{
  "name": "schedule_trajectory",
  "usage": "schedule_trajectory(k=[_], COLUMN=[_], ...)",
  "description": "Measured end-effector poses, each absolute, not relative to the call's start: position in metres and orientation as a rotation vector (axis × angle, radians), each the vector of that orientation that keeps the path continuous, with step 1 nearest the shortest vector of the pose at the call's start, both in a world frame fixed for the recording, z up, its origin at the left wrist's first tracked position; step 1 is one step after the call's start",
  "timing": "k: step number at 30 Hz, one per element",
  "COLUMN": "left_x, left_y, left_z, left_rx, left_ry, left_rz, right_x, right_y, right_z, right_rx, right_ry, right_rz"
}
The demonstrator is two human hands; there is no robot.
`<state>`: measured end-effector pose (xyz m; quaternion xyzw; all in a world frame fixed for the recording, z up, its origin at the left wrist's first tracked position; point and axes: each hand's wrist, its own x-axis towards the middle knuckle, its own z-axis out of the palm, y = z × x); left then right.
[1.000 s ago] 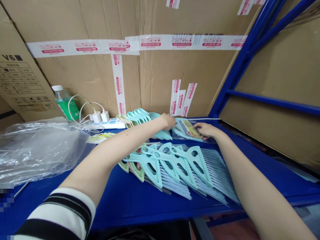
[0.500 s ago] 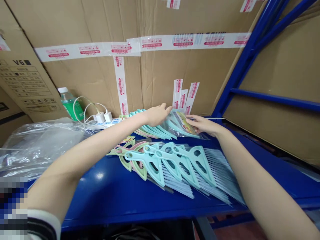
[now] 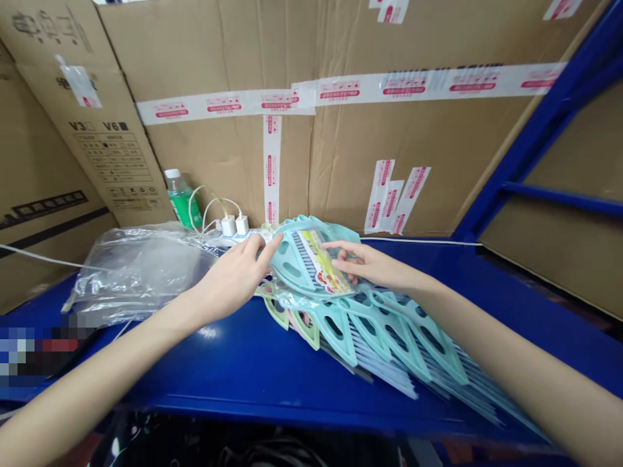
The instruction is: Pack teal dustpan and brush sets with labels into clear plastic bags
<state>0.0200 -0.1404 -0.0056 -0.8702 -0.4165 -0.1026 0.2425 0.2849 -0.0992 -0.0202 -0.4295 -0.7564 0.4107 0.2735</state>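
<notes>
A bagged dustpan and brush set (image 3: 292, 259), pale turquoise in clear plastic with a yellow flowered label card (image 3: 321, 259), is held up between both hands. My left hand (image 3: 231, 275) is closed at the bag's left end; the tips of its fingers are partly hidden. At the other end, my right hand (image 3: 363, 263) grips the bag's right side beside the card, thumb and fingers around the edge. Below lies a row of overlapping turquoise dustpans (image 3: 335, 331) with grey-bristled brushes (image 3: 384, 363), and a few green and pink ones at its left end.
Crumpled clear plastic bags (image 3: 146, 272) lie at left on the blue shelf (image 3: 209, 376). Behind them are a green bottle (image 3: 183, 201) and white chargers (image 3: 234, 225) with cables. Large taped cardboard boxes (image 3: 219, 155) form the back; a blue metal frame (image 3: 530, 149) stands at right.
Both hands have brought the bagged set leftward and nearer, over the row, its label now facing me. My left hand has shifted from above the rear stack to the bag's left end. The view has swung left.
</notes>
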Motion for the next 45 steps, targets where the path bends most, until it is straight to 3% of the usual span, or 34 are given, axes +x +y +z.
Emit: schedule_trajectory(k=[20,24,33,45], left_x=[-0.062,-0.063,-0.09,-0.103], left_y=[-0.157,-0.161,-0.165,-0.17], left_z=[-0.024,-0.021,-0.004,0.008], left_rx=[-2.414,-2.365,-2.139,-1.866], left_ry=[-1.274,-1.328,-1.455,-1.609], left_rz=[-0.532,-0.49,-0.447,-0.399], right_x=[0.186,0.178,0.192,0.144], right_y=[-0.082,-0.075,-0.041,-0.035], right_z=[-0.024,-0.025,-0.013,-0.027], right_rx=[-1.155,-1.143,-1.241,-1.104], right_ry=[-1.746,-1.874,-2.084,-2.396], right_rz=[1.368,1.232,0.539,0.251])
